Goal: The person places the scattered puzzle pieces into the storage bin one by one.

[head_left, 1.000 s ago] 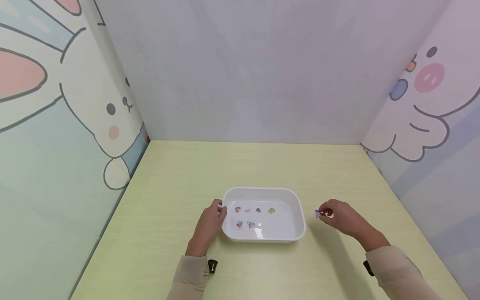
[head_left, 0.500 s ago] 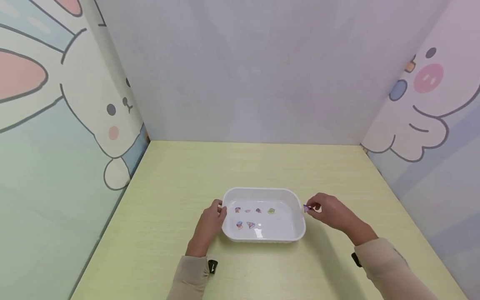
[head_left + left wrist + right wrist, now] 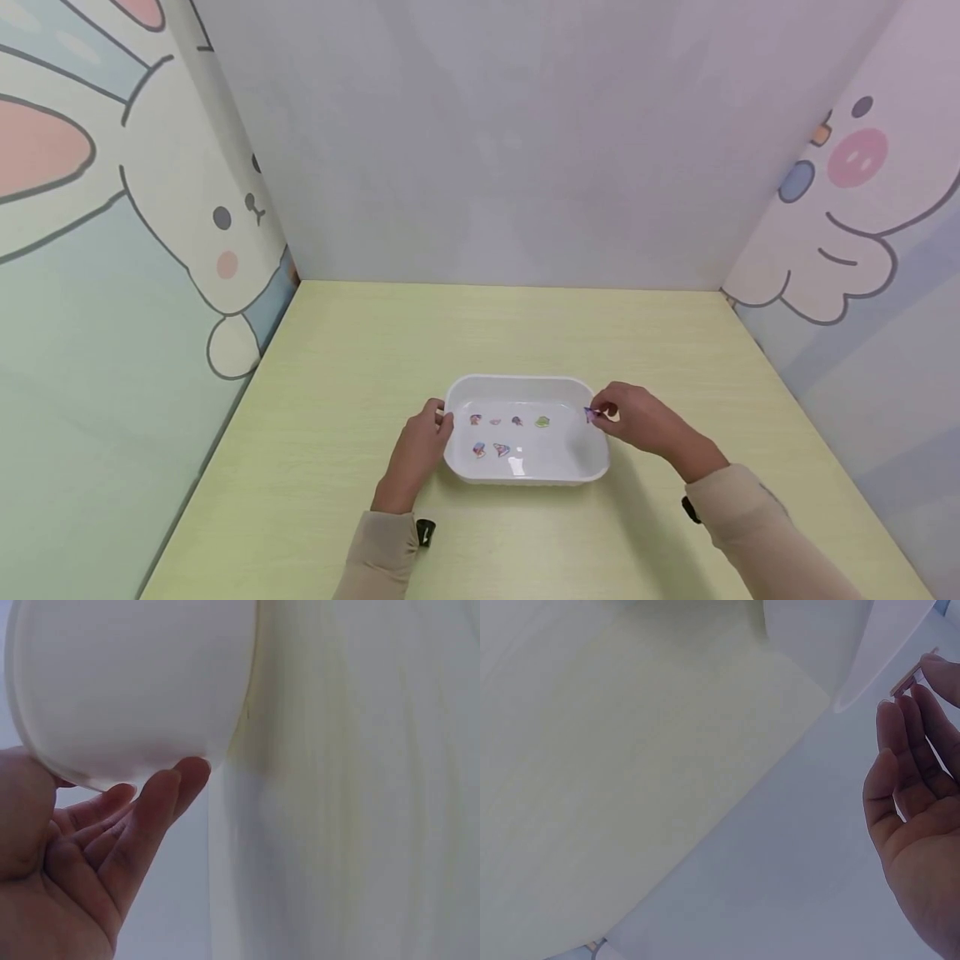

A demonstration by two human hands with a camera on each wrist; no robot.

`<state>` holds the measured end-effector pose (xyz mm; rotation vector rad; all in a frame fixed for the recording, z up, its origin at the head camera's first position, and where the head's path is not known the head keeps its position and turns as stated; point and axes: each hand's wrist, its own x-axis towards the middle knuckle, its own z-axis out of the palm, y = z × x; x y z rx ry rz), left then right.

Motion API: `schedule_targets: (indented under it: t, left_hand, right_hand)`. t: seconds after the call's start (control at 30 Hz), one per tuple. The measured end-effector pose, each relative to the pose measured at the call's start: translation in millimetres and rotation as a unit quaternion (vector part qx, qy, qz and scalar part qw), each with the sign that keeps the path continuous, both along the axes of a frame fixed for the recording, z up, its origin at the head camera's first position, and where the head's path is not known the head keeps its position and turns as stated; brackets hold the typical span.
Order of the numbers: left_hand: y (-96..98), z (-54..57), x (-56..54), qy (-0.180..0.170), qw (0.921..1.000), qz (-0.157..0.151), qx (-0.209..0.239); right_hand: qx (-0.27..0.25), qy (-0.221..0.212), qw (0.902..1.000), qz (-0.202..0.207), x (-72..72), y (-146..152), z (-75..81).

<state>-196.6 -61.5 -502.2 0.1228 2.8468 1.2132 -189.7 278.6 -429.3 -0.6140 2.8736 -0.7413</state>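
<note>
A white rectangular tray (image 3: 525, 480) with rounded corners sits on the table. My left hand (image 3: 417, 450) holds its left end; in the left wrist view the thumb is at the rim and the fingertips (image 3: 193, 769) touch the outer wall. Over the tray's right end, my right hand (image 3: 637, 419) pinches a small flat purple piece (image 3: 588, 414) between thumb and fingers. The right wrist view shows that piece (image 3: 907, 680) edge-on. Several small colourful flat pieces lie on the tray's floor, among them a green one (image 3: 542, 422) and a triangular one (image 3: 502, 449).
The pale yellow-green table (image 3: 360, 350) extends around the tray. A grey wall (image 3: 480, 167) stands behind it. Cartoon-printed panels, one with a rabbit (image 3: 187, 192), border both sides.
My right hand has moved left with the purple piece, from beside the tray to over its right end. The left hand and the pieces in the tray have stayed put.
</note>
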Motion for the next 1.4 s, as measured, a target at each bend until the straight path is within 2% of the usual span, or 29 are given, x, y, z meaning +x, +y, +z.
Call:
schedule_targets:
  t: [0.3,0.57,0.9,1.2,1.4]
  left_hand:
    - [0.1,0.0,-0.7,-0.005,1.0000,0.000,0.002]
    - [-0.1,-0.2,-2.5,-0.001,1.0000,-0.004,0.003]
    - [-1.1,0.0,-2.3,0.003,0.9999,-0.009,0.005]
    - [-1.9,-2.2,-2.5,0.000,1.0000,-0.008,0.006]
    - [-1.7,-1.9,-1.7,0.003,0.9999,-0.009,0.006]
  right_hand:
    - [0.018,-0.005,0.9995,0.026,-6.0,-17.6,-3.7]
    - [0.037,0.016,0.9974,0.059,-11.2,-30.7,-4.4]
    - [0.043,0.010,0.9962,0.075,-14.0,-47.3,-9.2]
    - [0.068,0.020,0.9896,0.125,-17.9,-62.8,-13.0]
    - [0.086,0.003,0.9878,0.130,-19.3,-73.6,-17.0]
